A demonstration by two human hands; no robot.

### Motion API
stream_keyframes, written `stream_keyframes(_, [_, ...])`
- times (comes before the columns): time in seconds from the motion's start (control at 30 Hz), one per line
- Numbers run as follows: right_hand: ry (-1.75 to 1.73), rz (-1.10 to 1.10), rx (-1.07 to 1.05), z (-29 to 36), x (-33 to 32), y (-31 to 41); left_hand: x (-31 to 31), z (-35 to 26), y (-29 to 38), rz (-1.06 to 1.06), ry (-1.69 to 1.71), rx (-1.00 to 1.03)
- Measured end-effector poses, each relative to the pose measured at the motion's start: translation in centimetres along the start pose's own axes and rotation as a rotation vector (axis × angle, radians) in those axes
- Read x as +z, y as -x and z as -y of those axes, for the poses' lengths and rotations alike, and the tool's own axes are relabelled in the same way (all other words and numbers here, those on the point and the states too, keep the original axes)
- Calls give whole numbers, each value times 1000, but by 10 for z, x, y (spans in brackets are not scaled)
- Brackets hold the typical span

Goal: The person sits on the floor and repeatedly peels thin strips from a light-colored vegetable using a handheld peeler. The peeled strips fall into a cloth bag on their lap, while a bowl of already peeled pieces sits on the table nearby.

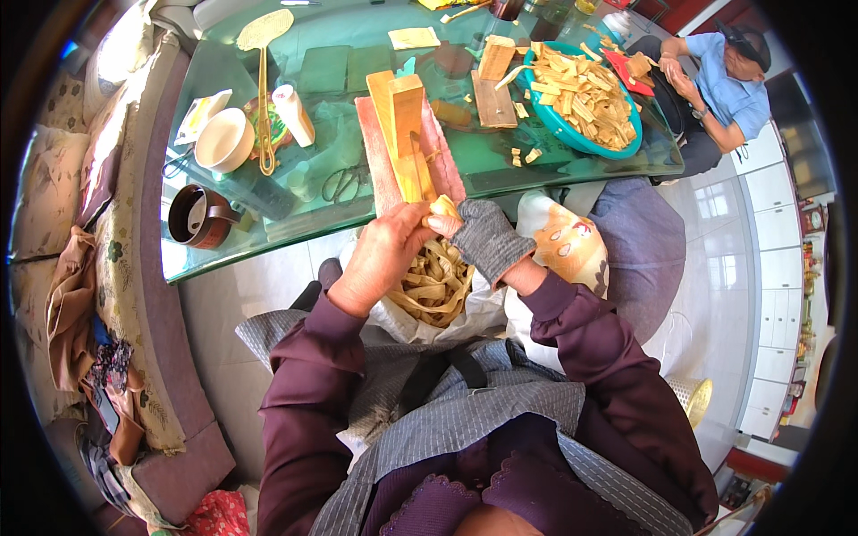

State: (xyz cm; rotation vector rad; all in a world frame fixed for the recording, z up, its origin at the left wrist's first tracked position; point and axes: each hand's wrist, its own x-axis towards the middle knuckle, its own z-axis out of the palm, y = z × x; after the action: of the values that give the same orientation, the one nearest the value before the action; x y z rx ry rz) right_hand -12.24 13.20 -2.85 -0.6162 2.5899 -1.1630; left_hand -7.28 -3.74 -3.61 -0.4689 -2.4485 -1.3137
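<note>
My bare left hand [385,251] and my right hand [486,234], in a grey knitted fingerless glove, meet at the near edge of the glass table. Between their fingertips they pinch a small yellowish, folded strip-like piece [443,208]. Just beyond it, a wooden block tool with an upright part [406,114] rests on a pink cloth [377,147]. Below my hands an open white bag [486,305] holds long tan strips [436,285]. At the right of the table a teal basin [600,149] is heaped with short, flat, pale yellow pieces [583,94].
A white bowl [224,141], a brown mug [198,218], a white bottle [293,115], a long-handled strainer [266,30] and scissors [343,184] lie at the table's left. Wooden blocks [495,99] stand near the basin. A person [727,90] sits beyond the right end. A sofa [120,268] is at left.
</note>
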Motion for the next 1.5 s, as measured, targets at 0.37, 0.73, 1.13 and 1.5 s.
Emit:
stream_keyframes(0.37, [-477, 467, 146, 18, -26, 32, -20, -29, 11, 534, 687, -302])
stream_keyframes(0.73, [-1301, 375, 415, 15, -6, 29, -21, -17, 7, 507, 1021, -502])
stream_keyframes(1.13, [266, -275, -542, 14, 1, 22, -2, -8, 20, 294, 595, -684])
stream_keyframes(1.5, [-62, -102, -380, 21, 27, 51, 12, 1, 28, 230, 1456, -954])
